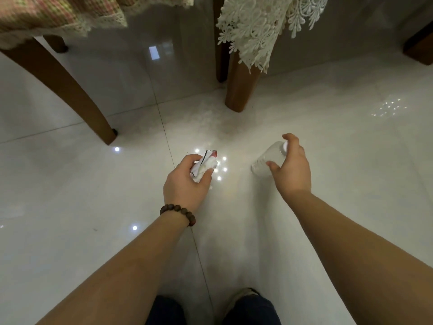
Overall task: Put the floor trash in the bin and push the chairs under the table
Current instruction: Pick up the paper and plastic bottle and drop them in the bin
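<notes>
My left hand (pixel 185 181), with a bead bracelet on its wrist, is closed around a crumpled white paper scrap (pixel 205 164) with red and black print, just above the glossy white floor. To its right, my right hand (pixel 291 167) curls over a clear plastic bottle (pixel 268 160) with a white cap, fingers and thumb on either side of it. The bottle lies tilted, low over the floor. A chair with a plaid, lace-edged cushion (pixel 46 17) stands at the upper left, its wooden leg (pixel 70 95) reaching down to the tiles.
A thick wooden table leg (pixel 241 87) stands straight ahead under a white lace tablecloth (pixel 255 26). Another wooden piece (pixel 419 48) shows at the far right edge. My feet and dark trousers (pixel 250 308) are at the bottom. No bin is in sight.
</notes>
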`<action>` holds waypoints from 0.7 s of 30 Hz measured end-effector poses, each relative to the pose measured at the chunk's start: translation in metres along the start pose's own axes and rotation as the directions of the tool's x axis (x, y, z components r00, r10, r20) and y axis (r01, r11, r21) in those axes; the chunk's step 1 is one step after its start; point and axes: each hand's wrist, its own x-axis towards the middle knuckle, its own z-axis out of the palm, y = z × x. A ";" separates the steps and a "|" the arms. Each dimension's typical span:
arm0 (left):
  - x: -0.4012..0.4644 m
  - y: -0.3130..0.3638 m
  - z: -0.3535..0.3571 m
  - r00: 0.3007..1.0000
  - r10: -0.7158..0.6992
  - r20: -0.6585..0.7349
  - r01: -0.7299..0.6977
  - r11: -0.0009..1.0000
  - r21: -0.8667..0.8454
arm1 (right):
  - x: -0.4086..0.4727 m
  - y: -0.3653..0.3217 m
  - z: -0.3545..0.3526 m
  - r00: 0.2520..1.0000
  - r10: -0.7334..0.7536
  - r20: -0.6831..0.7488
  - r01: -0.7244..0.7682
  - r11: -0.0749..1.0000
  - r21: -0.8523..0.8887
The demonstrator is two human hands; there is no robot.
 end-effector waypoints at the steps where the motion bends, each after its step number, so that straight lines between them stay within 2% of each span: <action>1: -0.001 0.002 -0.007 1.000 0.007 -0.012 -0.007 1.000 0.005 | 0.001 -0.002 -0.001 1.000 -0.007 -0.002 0.007 1.000 -0.012; 5: -0.014 0.020 -0.040 0.998 0.033 -0.060 -0.029 0.998 0.064 | -0.016 -0.027 -0.021 1.000 -0.028 0.004 0.028 0.999 0.027; 9: -0.039 0.056 -0.087 0.994 0.011 -0.112 -0.005 0.999 0.052 | -0.060 -0.084 -0.061 0.995 -0.090 0.034 0.086 0.991 0.106; 21: -0.178 0.234 -0.322 0.948 -0.086 -0.308 0.075 0.996 -0.049 | -0.225 -0.334 -0.218 0.956 -0.255 0.149 0.217 0.949 0.229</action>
